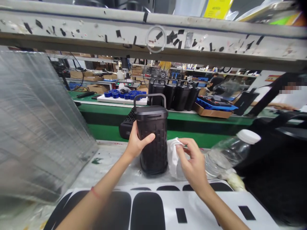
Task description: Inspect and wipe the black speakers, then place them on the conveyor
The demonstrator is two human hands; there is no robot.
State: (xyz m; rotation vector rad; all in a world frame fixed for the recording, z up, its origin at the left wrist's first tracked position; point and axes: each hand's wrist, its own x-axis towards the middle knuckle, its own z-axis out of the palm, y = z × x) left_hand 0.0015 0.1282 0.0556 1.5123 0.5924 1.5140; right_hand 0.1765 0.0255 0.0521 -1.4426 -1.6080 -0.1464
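A black lantern-shaped case (153,143) with slotted sides and a top carrying handle stands upright on the worktop in front of me. My left hand (139,142) grips its left side, thumb across the front and the other fingers hidden behind. Just to the right of the case, my right hand (193,159) pinches a white cloth (173,156) that hangs down close to the case's side; whether they touch I cannot tell. A second black slotted case (127,124) lies on its side behind the first.
A clear plastic bottle (227,153) with a white cap leans at right, beside a large black object (283,172). White sheets with black pads (147,210) lie in front. A metallic panel (35,127) stands at left. Behind are a green bench (103,118), black cases (172,95) and a person (283,102).
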